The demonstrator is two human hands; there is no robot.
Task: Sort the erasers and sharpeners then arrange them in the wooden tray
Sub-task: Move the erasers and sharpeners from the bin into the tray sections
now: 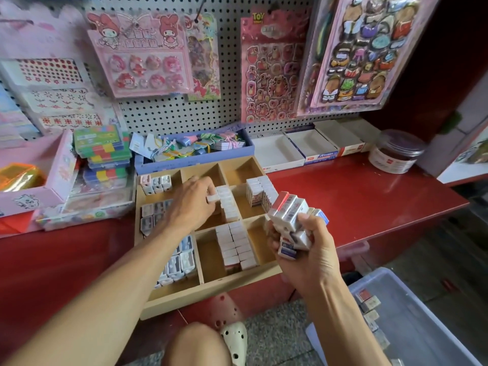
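A wooden tray [211,287] with several compartments lies on the red counter. Its left compartments hold sharpeners [182,262], its middle and right ones hold rows of white boxed erasers [237,244]. My left hand [191,204] reaches over the centre compartment and pinches a single white eraser [213,198] against the row standing there. My right hand [306,249] hovers over the tray's right side and grips a bundle of several boxed erasers [290,220].
A purple box of trinkets [195,159] stands behind the tray, open white cartons [280,157] and a plastic jar [396,151] to the right. Pink boxes and coloured cases [103,151] stand left. A clear bin [412,313] with more erasers sits low right.
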